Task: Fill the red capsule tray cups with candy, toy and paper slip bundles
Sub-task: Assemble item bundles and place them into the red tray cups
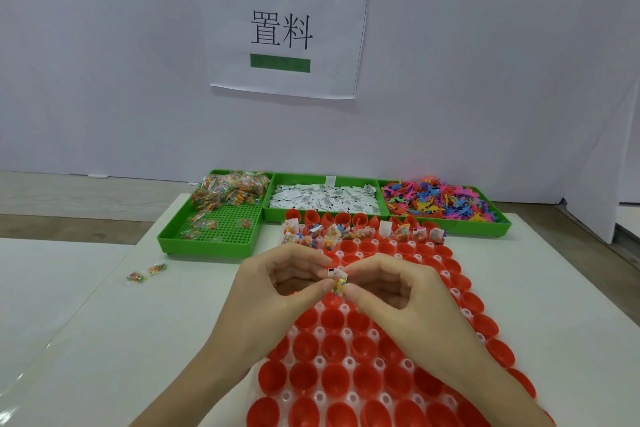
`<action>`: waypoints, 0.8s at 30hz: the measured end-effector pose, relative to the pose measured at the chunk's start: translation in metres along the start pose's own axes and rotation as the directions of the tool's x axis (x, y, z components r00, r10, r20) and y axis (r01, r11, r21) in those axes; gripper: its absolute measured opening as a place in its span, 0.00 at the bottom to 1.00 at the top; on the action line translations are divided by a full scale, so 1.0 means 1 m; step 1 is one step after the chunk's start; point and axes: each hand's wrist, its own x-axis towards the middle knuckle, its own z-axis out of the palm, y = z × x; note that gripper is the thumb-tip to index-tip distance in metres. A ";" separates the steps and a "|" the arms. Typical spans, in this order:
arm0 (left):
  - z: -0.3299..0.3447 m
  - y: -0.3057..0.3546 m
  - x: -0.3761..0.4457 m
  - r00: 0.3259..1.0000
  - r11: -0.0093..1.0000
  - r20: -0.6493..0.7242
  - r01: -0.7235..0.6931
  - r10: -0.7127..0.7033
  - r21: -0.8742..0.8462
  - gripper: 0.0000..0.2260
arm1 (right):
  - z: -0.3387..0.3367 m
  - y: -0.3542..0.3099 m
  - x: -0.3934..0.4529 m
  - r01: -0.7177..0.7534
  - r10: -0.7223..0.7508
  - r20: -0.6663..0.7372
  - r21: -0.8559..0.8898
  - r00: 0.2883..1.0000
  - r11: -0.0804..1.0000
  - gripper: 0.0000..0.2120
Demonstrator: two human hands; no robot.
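Bundle [337, 281], one in number, sat pinched between your left hand [277, 291] and right hand [398, 291], thumb and fingertips of both closed on it, above the red capsule tray [363, 374]. You had three green bins [207, 243] behind the tray and two loose candy packets [147, 272] on the table [571, 288].

Pale wall [104, 62], taped paper sign [287, 31], white table [104, 340], wooden floor [69, 198]
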 end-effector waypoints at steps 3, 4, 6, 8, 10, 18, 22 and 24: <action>0.001 -0.001 -0.001 1.000 1.000 0.016 -0.011 0.011 0.009 0.09 | -0.001 0.001 0.000 0.006 -0.006 -0.021 -0.015 1.000 1.000 0.07; 0.002 -0.001 -0.002 0.999 0.999 0.024 -0.036 0.035 0.041 0.09 | -0.001 0.002 0.000 0.005 -0.006 -0.031 -0.026 1.000 1.000 0.07; 0.006 -0.002 -0.005 0.992 0.983 0.025 -0.123 0.121 0.133 0.09 | -0.002 0.003 0.000 0.005 -0.006 -0.038 -0.047 0.999 0.999 0.07; 0.010 -0.003 -0.005 0.980 0.958 0.014 -0.199 0.200 0.207 0.10 | -0.005 0.004 0.003 0.007 -0.010 -0.042 -0.062 0.999 0.998 0.06; 0.013 -0.004 -0.003 0.968 0.934 0.014 -0.245 0.251 0.261 0.11 | -0.009 0.004 0.005 0.010 -0.015 -0.048 -0.090 0.999 0.996 0.06; 0.019 -0.004 0.025 0.979 0.914 0.033 -0.198 0.199 0.354 0.07 | -0.028 0.007 0.040 0.017 -0.007 0.043 -0.237 0.999 0.971 0.05; 0.021 -0.006 0.061 0.979 0.874 0.019 -0.189 0.203 0.447 0.04 | -0.036 0.017 0.075 -0.007 0.024 0.054 -0.282 0.998 0.959 0.04; 0.023 -0.009 0.076 0.983 0.851 0.007 -0.165 0.186 0.499 0.03 | -0.039 0.024 0.091 -0.038 0.059 0.060 -0.310 0.996 0.950 0.04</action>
